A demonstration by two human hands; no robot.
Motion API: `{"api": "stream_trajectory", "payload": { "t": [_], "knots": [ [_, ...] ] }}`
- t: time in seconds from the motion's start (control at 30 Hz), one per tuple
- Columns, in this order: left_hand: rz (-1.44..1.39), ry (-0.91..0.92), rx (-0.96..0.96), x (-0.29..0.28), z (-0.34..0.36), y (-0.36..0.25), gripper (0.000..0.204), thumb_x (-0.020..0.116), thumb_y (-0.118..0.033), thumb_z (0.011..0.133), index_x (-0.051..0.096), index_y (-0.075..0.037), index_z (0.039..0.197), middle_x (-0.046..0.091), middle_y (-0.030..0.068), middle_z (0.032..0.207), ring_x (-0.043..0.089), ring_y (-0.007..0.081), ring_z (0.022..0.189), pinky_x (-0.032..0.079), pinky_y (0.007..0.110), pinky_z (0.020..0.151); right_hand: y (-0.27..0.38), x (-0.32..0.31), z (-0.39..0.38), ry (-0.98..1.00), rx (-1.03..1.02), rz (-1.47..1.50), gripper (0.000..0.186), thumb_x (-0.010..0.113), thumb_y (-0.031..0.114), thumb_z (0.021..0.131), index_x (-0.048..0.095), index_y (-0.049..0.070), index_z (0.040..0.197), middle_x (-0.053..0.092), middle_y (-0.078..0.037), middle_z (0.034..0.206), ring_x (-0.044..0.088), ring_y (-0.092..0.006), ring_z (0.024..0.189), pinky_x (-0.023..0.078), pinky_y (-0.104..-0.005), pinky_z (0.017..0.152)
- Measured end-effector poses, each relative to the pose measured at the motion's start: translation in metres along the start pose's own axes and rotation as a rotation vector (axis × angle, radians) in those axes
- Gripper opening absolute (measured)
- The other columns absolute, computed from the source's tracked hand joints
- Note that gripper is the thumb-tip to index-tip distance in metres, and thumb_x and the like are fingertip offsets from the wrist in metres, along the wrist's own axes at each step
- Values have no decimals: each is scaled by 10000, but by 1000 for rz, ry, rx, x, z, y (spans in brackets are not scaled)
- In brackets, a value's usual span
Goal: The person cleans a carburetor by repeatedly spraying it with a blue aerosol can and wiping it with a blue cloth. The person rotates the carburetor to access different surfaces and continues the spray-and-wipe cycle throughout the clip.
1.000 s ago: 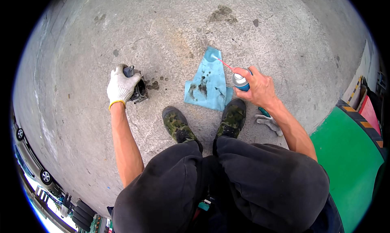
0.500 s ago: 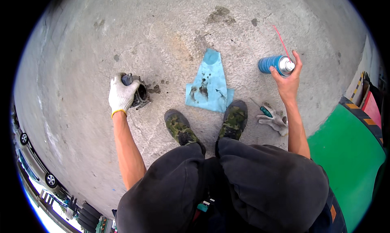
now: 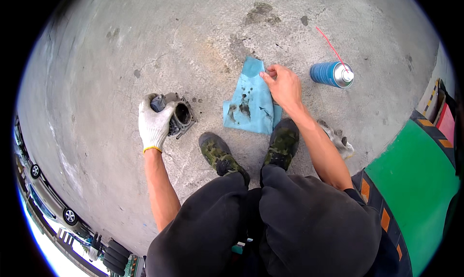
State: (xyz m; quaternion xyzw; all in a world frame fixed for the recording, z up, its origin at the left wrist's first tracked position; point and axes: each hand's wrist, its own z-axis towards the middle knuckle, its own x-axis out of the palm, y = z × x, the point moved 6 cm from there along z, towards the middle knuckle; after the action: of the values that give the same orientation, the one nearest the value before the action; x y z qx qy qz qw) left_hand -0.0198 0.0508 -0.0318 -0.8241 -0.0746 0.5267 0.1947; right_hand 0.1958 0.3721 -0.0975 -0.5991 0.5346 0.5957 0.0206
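Observation:
My left hand (image 3: 153, 120), in a white knit glove with a yellow cuff, grips a dirty metal throttle body (image 3: 185, 124) on the concrete; its round dark bore faces up and to the right. My bare right hand (image 3: 286, 87) is at the upper right edge of a folded blue cloth (image 3: 256, 110), thumb and fingers closed on that edge. Black stains mark the cloth, which lies flat in front of my shoes. Off to the right stands a blue spray can (image 3: 324, 74) with a white top and a long red straw (image 3: 330, 44); no hand touches it.
A second work glove (image 3: 340, 142) lies on the ground, partly behind my right forearm. My camouflage shoes (image 3: 216, 151) flank the near side of the cloth. Green floor (image 3: 411, 175) with a black-and-orange border is at right. Parked cars (image 3: 50, 199) and stacked tires (image 3: 116, 257) show at lower left.
My right hand has let go of the spray can, left it standing, and moved left to the cloth. My left hand and the throttle body sit slightly farther right and lower in view.

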Motion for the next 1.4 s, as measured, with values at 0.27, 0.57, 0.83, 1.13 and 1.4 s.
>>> {"api": "stream_trajectory", "payload": {
  "t": [0.27, 0.57, 0.83, 1.13, 1.4],
  "knots": [
    [-39, 21, -78, 4, -8, 12, 705, 863, -414, 738, 684, 20, 1264, 692, 223, 1176, 701, 337, 1087, 552, 413, 977, 35, 40, 3, 59, 3, 429, 256, 801, 225, 926, 720, 13, 1046, 768, -104, 929, 714, -184, 826, 553, -341, 758],
    [-127, 69, -133, 10, 17, 23, 676, 856, -412, 751, 693, 42, 1224, 761, 215, 1092, 752, 303, 992, 581, 390, 901, 94, 139, -44, 487, 60, 724, 302, 813, 213, 931, 778, 6, 1148, 806, -110, 962, 715, -129, 837, 560, -311, 754],
    [-6, 3, 65, 8, -1, 3, 619, 872, -411, 736, 705, -36, 1199, 691, 172, 1122, 714, 336, 1031, 570, 411, 913, 110, 171, -63, 660, 120, 723, 278, 795, 218, 946, 790, 31, 1151, 805, -118, 968, 720, -128, 860, 559, -327, 786],
    [-95, -30, 66, -2, -22, 19, 603, 901, -368, 740, 687, -34, 1195, 682, 166, 1126, 702, 323, 1031, 567, 410, 908, 117, 121, -29, 413, 325, 1064, 312, 788, 116, 962, 744, -78, 1202, 791, -117, 1062, 719, -121, 903, 573, -266, 804],
    [-105, -33, -17, 10, -16, 23, 646, 886, -405, 749, 686, -11, 1220, 677, 190, 1143, 681, 343, 1078, 545, 422, 955, 130, 27, 16, 174, -122, 1090, 272, 780, 149, 978, 763, -22, 1188, 787, -85, 1038, 729, -121, 894, 590, -248, 808]
  ]
}}
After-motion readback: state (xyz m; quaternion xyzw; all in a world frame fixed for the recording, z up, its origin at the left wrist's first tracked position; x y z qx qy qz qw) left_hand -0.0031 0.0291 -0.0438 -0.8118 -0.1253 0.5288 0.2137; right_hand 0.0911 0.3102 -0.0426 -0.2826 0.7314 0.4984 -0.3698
